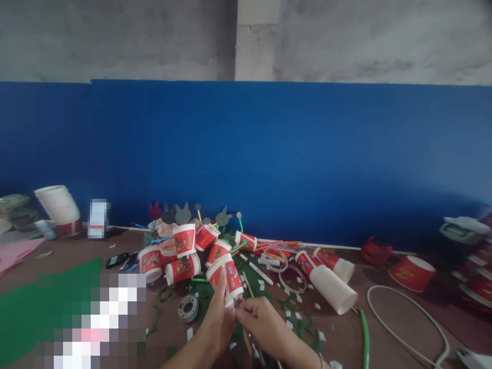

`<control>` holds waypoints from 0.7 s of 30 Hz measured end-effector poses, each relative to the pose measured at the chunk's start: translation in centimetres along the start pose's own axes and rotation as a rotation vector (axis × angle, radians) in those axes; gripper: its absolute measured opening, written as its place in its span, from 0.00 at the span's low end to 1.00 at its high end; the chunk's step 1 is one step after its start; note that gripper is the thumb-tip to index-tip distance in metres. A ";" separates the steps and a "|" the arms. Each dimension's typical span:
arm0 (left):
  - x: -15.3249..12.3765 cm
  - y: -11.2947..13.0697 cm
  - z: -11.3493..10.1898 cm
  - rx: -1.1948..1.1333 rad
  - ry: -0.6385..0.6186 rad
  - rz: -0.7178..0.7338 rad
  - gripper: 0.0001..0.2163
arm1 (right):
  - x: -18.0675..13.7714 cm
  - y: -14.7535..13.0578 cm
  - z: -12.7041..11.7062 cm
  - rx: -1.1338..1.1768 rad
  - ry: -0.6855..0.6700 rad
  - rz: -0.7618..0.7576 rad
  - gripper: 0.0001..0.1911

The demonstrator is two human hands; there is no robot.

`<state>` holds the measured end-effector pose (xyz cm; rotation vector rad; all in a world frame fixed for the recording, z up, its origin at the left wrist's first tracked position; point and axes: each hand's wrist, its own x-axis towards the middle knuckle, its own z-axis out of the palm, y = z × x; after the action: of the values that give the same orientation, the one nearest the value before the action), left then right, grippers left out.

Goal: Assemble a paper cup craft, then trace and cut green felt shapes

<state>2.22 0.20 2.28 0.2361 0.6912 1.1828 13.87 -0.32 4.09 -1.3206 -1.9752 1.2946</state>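
Note:
My left hand [218,319] is wrapped round a red and white paper cup [231,278], which leans with its lower end toward my right hand [264,322]. The fingers of that right hand are pinched together at the cup's lower edge. Whatever small piece they hold is too blurred to name. Just behind the held cup lies a pile of similar paper cups [183,269], some with coloured straws. A roll of tape [188,308] rests left of my left wrist. A white marker [257,269] lies to the cup's right.
Stacked white cups [333,288] lie on the right, near a pale looped tube [408,302] and a green strip [364,338]. Green sheet material [73,287] covers the left side. Paper scraps litter the brown tabletop [330,328]. A blue panel [288,164] stands behind.

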 end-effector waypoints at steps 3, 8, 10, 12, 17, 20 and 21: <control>0.4 0.0 -0.5 -0.052 -0.002 0.000 0.19 | 1.2 1.0 -0.2 0.473 -0.188 0.053 0.25; 0.6 -0.2 -0.6 -0.032 -0.017 0.010 0.20 | 0.7 0.7 0.3 0.223 -0.098 0.025 0.24; 0.4 -0.2 -0.4 -0.004 -0.020 0.022 0.20 | -0.2 0.0 0.5 -0.099 0.067 -0.022 0.20; 0.2 -0.2 -0.1 0.012 -0.013 0.011 0.20 | -0.8 -0.4 0.8 -0.326 0.177 -0.063 0.16; 0.1 0.0 -0.3 0.009 -0.016 -0.031 0.20 | -0.1 0.3 0.9 0.080 0.007 0.039 0.21; 0.5 -0.1 -0.7 -0.036 -0.042 -0.031 0.20 | 1.2 1.4 0.6 0.477 -0.148 0.044 0.24; 0.6 -0.1 -0.8 -0.044 -0.055 -0.035 0.20 | 1.5 1.7 0.6 0.543 -0.149 0.046 0.25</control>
<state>1.95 0.54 1.40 0.2175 0.6185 1.1534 13.59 0.90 2.16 -1.0271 -1.5192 1.8295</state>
